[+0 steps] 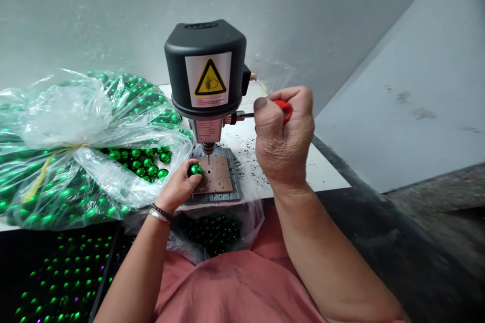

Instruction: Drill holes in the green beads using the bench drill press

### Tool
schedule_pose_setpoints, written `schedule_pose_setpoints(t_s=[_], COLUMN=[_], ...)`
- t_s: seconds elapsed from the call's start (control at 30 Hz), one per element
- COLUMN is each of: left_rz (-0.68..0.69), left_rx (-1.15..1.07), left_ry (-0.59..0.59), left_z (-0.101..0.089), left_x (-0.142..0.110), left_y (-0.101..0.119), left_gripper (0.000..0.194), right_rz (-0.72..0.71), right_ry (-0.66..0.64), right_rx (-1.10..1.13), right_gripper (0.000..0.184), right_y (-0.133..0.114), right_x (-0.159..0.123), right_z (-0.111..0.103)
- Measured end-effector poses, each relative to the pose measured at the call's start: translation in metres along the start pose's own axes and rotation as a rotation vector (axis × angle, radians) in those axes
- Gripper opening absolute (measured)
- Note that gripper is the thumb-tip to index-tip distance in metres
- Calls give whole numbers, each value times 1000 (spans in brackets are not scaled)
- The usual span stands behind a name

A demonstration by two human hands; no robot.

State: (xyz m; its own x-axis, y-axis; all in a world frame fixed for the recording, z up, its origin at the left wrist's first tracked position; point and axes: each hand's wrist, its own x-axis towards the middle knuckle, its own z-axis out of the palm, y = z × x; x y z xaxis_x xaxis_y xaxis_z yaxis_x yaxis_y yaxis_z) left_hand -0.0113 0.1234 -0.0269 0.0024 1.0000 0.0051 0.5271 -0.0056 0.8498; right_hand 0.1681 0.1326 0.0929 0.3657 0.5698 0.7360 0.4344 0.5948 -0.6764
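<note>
Your left hand (176,186) is curled narrowly around a glossy green glass-like ball (195,169), pinching it with the fingertips and pressing it down at the left edge of a flat copper-brown plate (214,175), just beside the tip of a thin metal drill bit (207,153). Your right hand (284,136) is closed in a tight fist around the red plastic grip (283,110) of a steel feed lever (246,115), which runs sideways from the head of a black-capped bench drill (204,60) with a yellow triangular warning label (210,78). The plate lies on the drill's dark grey ribbed base (238,181), and black specks of swarf (252,159) are scattered over the white bench (326,171) to its right. A dark beaded bracelet and a pale metal bangle (161,213) circle your left wrist, and a salmon-pink shirt (235,287) fills the space below. To your left, a clear plastic bag (68,126) tied with yellow string (49,161) bulges with shiny green balls, more sit in a second bag (212,234) below the bench edge, and small green balls dot a black tray (64,277) at lower left.
</note>
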Motion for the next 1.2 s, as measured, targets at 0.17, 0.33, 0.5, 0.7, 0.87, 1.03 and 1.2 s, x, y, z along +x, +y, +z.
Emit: schedule_pose_setpoints(t_s=[0.17,0.33,0.5,0.7,0.87,1.03,1.2], left_rz=[-31,40,75,15,64,12,22], left_rx=[132,255,308,338,393,333,213], left_ry=[10,-57,-54,-41,-28,-44,-84], left_z=[1,1,4,7,11,12,16], left_x=[2,5,7,10,12,17,21], left_y=[6,11,10,9,12,11,10], left_gripper=[51,40,47,38,39,47,49], right_rz=[11,42,23,-8,-12,10,9], right_ry=[-7,-35,-37,-45,-46,-54,-46], right_rx=[18,26,34,8,8,18,3], right_gripper=[17,19,16,17,16,17,19], right_y=[0,0,2,5,4,4,4], right_x=[-3,-3,-4,-4,-5,-4,-6], right_z=[-2,-4,-5,-5,-6,-6,-7])
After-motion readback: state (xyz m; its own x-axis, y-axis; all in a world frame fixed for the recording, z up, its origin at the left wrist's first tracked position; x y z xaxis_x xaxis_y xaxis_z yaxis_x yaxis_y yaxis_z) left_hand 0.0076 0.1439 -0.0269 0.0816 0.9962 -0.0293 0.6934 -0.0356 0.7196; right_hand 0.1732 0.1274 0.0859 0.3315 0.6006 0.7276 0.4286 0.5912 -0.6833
